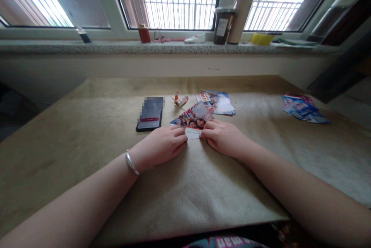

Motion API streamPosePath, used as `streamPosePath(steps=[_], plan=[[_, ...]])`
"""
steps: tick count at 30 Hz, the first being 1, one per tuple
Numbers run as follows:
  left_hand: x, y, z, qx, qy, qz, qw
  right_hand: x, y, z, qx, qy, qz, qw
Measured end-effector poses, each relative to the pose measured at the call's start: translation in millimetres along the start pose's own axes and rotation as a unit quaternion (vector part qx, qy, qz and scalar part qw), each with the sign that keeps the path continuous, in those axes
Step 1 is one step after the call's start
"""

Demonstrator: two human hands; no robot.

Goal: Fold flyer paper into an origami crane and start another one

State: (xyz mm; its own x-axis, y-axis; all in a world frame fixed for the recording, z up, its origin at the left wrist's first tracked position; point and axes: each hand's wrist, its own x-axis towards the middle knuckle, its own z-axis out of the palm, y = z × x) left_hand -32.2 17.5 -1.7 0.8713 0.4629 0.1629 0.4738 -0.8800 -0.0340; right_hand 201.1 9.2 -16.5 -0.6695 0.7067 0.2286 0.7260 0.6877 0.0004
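A printed paper sheet (pixel 193 118) with a photo of people lies on the table in front of me, its near edge folded over to show a white strip. My left hand (pixel 165 143) pinches the left side of that fold, fingers curled down to the tabletop. At the right side, my right hand (pixel 222 138) has its fingers pressed together on the same sheet. Both hands partly cover the paper. Just beyond my left hand lies a phone (pixel 150 114). A small folded paper piece, red and white (pixel 181 99), stands past the sheet.
Behind the sheet is a pile of printed leaflets (pixel 222 103). Blue and pink leaflets (pixel 304 108) lie at the far right of the table (pixel 72 136). On the windowsill (pixel 110 47) stand a dark jar (pixel 223 28), a tall tube (pixel 245 6), a red container (pixel 144 34) and a yellow item (pixel 262 39).
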Motion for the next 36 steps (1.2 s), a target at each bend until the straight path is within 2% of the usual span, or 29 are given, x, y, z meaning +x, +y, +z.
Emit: streamPosePath(steps=[13,22,26,36], plan=[[-6.4,-5.4,-4.8,-0.01,-0.038,-0.033,0.999,-2.5,2.2,1.1,-0.001,0.008,-0.01,1.0],[-5.7,-6.7,0.5,-0.047,-0.004,-0.056,0.997,-1.8,0.5,-0.6,0.008,-0.005,-0.003,1.0],[-3.7,-1.5,3.6,-0.029,0.007,-0.028,0.999,-0.6,-0.4,-1.1,0.013,-0.002,-0.002,1.0],[-0.9,4.0,8.8,0.001,0.03,-0.033,0.999,2.1,-7.6,-8.3,-0.001,-0.025,0.012,1.0]])
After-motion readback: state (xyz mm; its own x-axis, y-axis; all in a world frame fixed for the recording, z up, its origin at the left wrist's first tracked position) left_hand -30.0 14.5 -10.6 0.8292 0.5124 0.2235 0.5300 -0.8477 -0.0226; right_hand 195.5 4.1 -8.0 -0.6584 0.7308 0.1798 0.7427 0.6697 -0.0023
